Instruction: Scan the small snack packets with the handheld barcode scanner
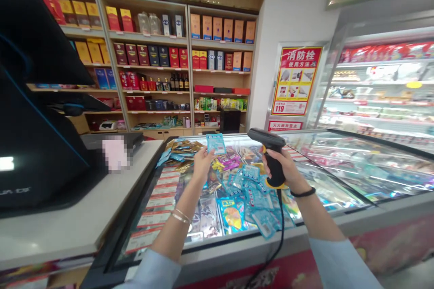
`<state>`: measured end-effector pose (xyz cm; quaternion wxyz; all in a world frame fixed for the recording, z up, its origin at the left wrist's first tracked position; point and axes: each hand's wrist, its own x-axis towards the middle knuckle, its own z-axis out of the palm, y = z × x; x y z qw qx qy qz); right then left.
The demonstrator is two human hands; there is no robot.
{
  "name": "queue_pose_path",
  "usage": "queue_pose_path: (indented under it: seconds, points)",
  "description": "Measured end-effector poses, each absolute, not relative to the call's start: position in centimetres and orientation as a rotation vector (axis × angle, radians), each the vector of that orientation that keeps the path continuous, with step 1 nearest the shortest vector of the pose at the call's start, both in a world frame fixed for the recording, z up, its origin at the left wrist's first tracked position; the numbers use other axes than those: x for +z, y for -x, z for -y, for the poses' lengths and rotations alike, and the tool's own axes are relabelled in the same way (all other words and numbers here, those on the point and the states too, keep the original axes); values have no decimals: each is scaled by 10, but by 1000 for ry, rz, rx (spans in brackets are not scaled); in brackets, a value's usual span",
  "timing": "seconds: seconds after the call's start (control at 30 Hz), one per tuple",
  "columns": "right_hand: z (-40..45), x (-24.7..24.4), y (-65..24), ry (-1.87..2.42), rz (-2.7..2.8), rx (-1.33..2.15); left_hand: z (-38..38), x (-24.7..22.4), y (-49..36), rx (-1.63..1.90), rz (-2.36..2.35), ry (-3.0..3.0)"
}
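Note:
My left hand [202, 162] pinches a small light-blue snack packet [216, 143] by its lower edge, held up over the glass-topped freezer [190, 246]. In my right hand [284, 168] is a black and yellow barcode scanner [275, 162], gripped round its handle, with its head toward the left. Its black cord [280, 226] hangs down over the freezer's front edge. Below and between my hands lies a heap of similar blue packets [259, 196] on the glass. Brown and blue packets [181, 152] are piled at the far left corner, past my left hand.
A black checkout terminal [37, 113] stands on the pale counter [135, 176] at left. Shelves of boxed goods [152, 56] line the back wall. A fire hydrant poster [295, 81] hangs on the pillar. To the right are another freezer section [383, 162] and a lit chiller [383, 90].

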<state>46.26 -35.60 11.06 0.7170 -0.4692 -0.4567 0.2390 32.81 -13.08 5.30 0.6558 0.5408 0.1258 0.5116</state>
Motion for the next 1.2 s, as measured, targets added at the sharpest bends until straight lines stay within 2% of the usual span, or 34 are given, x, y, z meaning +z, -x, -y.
queue_pose_path:
  seconds: [0.17, 0.43, 0.77, 1.2]
  points:
    - [391, 107, -494, 1056, 897, 444, 179, 67, -376, 944, -139, -1254]
    - [421, 63, -551, 1092, 731, 419, 194, 27, -406, 760, -222, -1449]
    - [415, 2, -583, 1024, 556, 572, 223, -11, -405, 1038, -763, -2434]
    - [414, -11, -587, 1068, 584, 630, 232, -23, -411, 1093, -499, -2555]
